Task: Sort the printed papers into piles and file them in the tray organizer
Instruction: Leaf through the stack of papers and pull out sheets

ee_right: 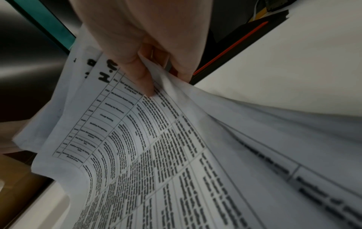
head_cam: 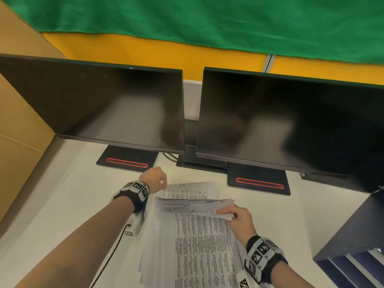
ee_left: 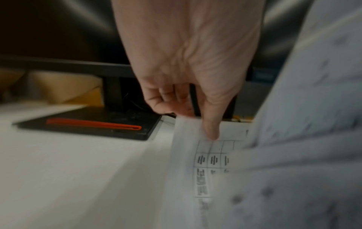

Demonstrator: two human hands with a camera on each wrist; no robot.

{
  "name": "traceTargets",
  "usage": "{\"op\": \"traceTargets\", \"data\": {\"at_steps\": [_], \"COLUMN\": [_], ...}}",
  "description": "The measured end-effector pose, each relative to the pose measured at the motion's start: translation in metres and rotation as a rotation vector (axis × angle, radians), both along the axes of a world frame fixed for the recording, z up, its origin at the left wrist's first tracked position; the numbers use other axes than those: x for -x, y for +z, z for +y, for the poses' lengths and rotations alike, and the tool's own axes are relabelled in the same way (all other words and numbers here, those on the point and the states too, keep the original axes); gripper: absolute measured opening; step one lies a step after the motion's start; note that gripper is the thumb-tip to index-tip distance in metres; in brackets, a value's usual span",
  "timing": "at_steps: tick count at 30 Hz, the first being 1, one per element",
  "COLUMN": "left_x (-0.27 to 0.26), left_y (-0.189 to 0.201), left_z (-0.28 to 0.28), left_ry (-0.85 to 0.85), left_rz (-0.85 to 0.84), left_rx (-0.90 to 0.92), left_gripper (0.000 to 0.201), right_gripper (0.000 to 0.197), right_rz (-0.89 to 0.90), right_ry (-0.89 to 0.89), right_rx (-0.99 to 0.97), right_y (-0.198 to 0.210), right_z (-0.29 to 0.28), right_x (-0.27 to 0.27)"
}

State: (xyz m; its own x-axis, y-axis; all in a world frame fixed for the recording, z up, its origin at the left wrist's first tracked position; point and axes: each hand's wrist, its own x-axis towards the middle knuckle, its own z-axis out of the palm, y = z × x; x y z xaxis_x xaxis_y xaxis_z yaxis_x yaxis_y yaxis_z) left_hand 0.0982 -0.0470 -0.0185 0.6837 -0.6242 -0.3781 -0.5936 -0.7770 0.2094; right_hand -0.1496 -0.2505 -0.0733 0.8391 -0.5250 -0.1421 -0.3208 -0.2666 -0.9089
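Note:
A loose stack of printed papers (head_cam: 199, 250) with dense tables lies on the white desk (head_cam: 68, 204) between my arms. My right hand (head_cam: 225, 215) pinches the far right corner of several top sheets (head_cam: 193, 202) and holds them lifted, thumb on top (ee_right: 145, 80), fingers beneath. Beyond the stack, one printed sheet (head_cam: 187, 191) with a table lies nearly flat. My left hand (head_cam: 163, 182) holds its far left corner, the thumb (ee_left: 211, 133) pressing on top of the sheet (ee_left: 213, 161). The dark blue tray organizer (head_cam: 351, 231) stands at the right edge.
Two dark monitors (head_cam: 104, 104) (head_cam: 291, 121) stand across the back, their black bases (head_cam: 126, 161) (head_cam: 258, 180) with red stripes just past the papers. A cardboard wall (head_cam: 18, 121) closes the left side. A black cable (head_cam: 112, 252) trails under my left arm.

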Motion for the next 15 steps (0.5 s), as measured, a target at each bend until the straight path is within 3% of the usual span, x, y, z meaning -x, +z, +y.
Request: {"op": "traceTargets", "data": {"at_steps": [3,8,13,15], "left_x": [0.004,0.029,0.041,0.04], "left_y": [0.006,0.017,0.014,0.012], "left_z": [-0.002,-0.004,0.001,0.005], "left_ry": [-0.024,-0.078,-0.126,-0.141], "left_rz": [0.039,0.164,0.089,0.171], "left_rx": [0.128,0.191,0.144,0.19], "left_gripper": [0.008,0.019,0.019,0.018], "right_gripper": [0.053,0.041,0.052,0.049], "right_rz": [-0.012,-0.013,-0.004,-0.003], "right_ry": [-0.011,-0.006,-0.019,-0.013], "right_rx": [-0.011,-0.038,-0.052,-0.06], "right_y": [0.001,0.001,-0.002,-0.001], "right_z": [0.0,-0.002,-0.004,-0.004], "right_x": [0.002,0.007,0.007,0.007]}}
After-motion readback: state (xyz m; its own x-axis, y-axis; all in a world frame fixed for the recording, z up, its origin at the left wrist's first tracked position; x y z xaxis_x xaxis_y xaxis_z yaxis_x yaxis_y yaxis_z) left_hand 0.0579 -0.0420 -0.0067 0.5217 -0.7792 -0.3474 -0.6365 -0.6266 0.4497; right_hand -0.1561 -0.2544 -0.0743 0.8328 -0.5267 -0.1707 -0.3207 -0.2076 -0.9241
